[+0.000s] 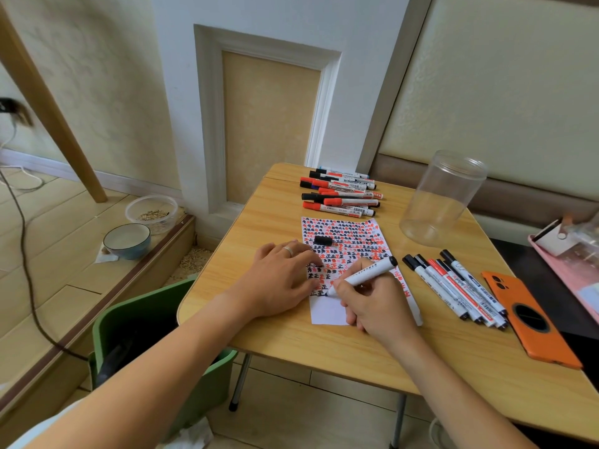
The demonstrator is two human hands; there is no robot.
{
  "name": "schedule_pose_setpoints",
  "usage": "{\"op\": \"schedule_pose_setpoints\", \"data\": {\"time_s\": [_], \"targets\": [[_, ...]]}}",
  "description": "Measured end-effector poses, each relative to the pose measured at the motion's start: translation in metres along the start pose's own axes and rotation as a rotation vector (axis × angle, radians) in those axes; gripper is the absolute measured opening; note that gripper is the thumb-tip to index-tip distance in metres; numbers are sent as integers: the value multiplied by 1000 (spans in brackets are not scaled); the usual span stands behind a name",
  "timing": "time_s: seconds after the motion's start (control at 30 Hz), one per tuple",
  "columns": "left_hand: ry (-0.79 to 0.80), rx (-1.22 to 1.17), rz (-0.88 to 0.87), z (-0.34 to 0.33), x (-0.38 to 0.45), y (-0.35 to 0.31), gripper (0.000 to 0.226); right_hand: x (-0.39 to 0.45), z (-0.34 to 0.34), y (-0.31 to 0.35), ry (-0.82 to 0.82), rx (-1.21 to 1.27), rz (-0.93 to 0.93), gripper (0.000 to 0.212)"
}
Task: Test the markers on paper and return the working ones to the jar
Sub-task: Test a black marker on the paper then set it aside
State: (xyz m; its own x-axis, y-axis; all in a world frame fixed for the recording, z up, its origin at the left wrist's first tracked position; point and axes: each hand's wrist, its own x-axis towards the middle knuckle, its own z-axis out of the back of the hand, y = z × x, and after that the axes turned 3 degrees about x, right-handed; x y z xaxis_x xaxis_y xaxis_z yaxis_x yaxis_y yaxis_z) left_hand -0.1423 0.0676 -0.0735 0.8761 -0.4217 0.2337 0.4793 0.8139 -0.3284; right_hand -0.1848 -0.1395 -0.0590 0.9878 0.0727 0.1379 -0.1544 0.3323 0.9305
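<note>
A sheet of paper (348, 244) covered with red and black marks lies on the wooden table (324, 335). My right hand (376, 306) grips an uncapped white marker (366, 273), its tip touching the paper near the lower blank part. A black cap (323, 240) lies on the paper further up. My left hand (285, 280) rests flat on the paper's left edge. Several capped red and black markers (340, 194) lie in a pile at the table's far side. Several more markers (453, 286) lie in a row right of the paper. A clear plastic jar (440, 199) stands with nothing visible inside.
An orange phone (528, 319) lies face down at the table's right, beside the marker row. A green bin (155, 335) stands on the floor under the table's left edge. Two bowls (139, 228) sit on a step to the left. A pink tray (570, 264) is at far right.
</note>
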Motion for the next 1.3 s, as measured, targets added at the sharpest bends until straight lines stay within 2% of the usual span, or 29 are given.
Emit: {"op": "schedule_pose_setpoints", "data": {"time_s": [0.33, 0.5, 0.7, 0.9, 1.07, 1.17, 1.3], "targets": [[4, -6, 7, 2, 1, -1, 37, 2, 0, -4, -58, 12, -45, 16], [-8, 20, 72, 6, 9, -6, 33, 3, 0, -3, -54, 22, -51, 17], [-165, 49, 236, 0, 28, -19, 21, 3, 0, -3, -50, 50, -49, 19], [-156, 59, 256, -12, 49, -22, 52, 4, 4, -4, -102, 143, -62, 13], [-179, 91, 232, -18, 56, -24, 32, 4, 6, -6, -102, 194, -71, 14], [-201, 28, 219, -16, 52, -24, 19, 4, 7, -6, -110, 235, -86, 13], [-222, -89, 196, -9, 41, -26, 16, 7, 9, -6, -152, 351, -89, 11]]}}
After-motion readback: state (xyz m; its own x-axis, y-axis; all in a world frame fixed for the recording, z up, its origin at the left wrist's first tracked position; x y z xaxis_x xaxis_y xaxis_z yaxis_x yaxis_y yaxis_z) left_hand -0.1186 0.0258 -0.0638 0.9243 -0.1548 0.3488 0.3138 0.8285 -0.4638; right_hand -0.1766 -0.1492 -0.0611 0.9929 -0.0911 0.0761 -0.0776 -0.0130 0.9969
